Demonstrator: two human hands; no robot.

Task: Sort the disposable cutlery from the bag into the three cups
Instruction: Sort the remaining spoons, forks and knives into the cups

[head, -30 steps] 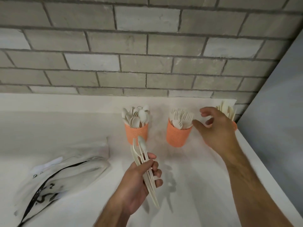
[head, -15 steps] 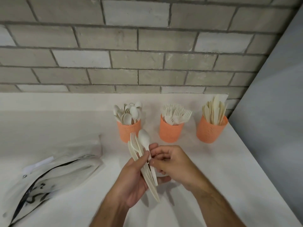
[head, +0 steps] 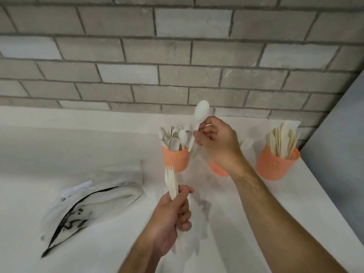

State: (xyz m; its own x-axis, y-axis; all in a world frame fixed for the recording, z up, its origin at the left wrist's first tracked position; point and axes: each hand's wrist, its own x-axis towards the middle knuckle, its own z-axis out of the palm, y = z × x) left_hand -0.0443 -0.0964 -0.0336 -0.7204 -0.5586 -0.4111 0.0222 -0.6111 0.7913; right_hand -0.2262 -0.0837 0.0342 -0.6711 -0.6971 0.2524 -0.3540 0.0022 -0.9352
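Note:
Three orange cups stand in a row on the white counter. The left cup (head: pixel 175 159) holds several spoons, the right cup (head: pixel 275 166) holds knives, and the middle cup (head: pixel 217 170) is mostly hidden behind my right arm. My right hand (head: pixel 216 141) pinches a white spoon (head: pixel 200 117) by its handle, bowl upward, just right of and above the spoon cup. My left hand (head: pixel 171 215) grips a small bundle of forks (head: pixel 171 180), tines up, in front of the cups. The clear plastic bag (head: pixel 92 205) lies flat at the left.
A grey brick wall (head: pixel 177 66) rises behind the counter. A grey panel (head: pixel 338 154) closes off the right side, and the counter's right edge (head: pixel 334 203) runs diagonally beside my right forearm.
My right hand pulled the spoon out of the bundle in my left hand and lifted it up beside the spoon cup. The camera view shifted left.

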